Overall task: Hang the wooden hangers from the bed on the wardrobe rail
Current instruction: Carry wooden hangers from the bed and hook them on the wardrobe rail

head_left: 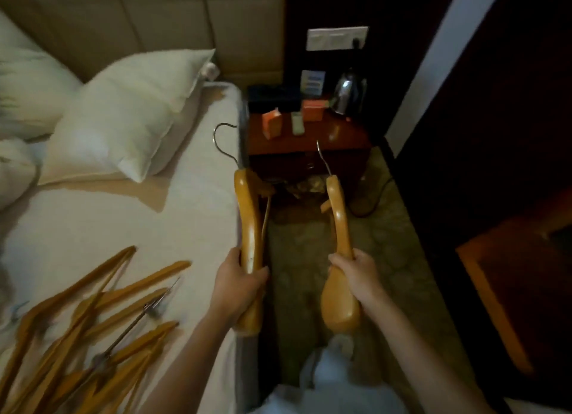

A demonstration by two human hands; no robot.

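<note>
My left hand (240, 282) grips one wooden hanger (247, 218) by its shoulder, its metal hook pointing away over the bed's edge. My right hand (353, 274) grips a second wooden hanger (339, 215) the same way, above the carpet between bed and wall. A pile of several more wooden hangers (93, 320) lies on the white bed (108, 215) at lower left. No wardrobe rail is in view.
White pillows (117, 116) lie at the head of the bed. A dark wooden nightstand (312, 135) ahead carries a kettle (349, 93), small boxes and a remote. Patterned carpet (402, 259) runs between the bed and dark wooden panels on the right.
</note>
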